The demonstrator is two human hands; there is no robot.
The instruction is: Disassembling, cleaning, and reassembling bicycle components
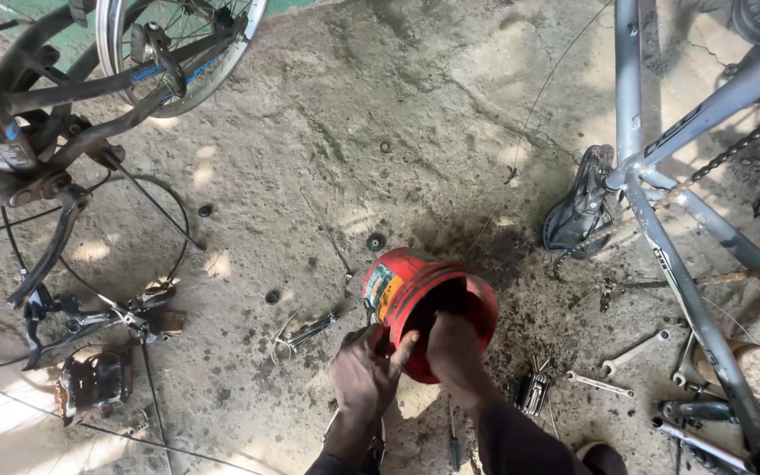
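Far left of the hands, a dark bike (54, 105) lies upturned on the floor (354, 114). Left hand (364, 374) grips the near rim of a red tub (424, 303), fingers spread. It is tipped, long axis slanting up-left, mouth toward the person. Right hand (456, 347) reaches into that mouth; its grip cannot be told. Wrenches (613, 369) lie right, beside a grey frame (679, 220).

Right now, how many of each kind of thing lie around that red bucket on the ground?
Red plastic bucket, tilted, left hand on its rim, right hand inside: 1
Silver open-ended metal spanners: 2
Upturned bicycles, silver-framed and dark-framed: 2
Black bicycle saddle: 1
Folding multi-tool: 1
Total: 7
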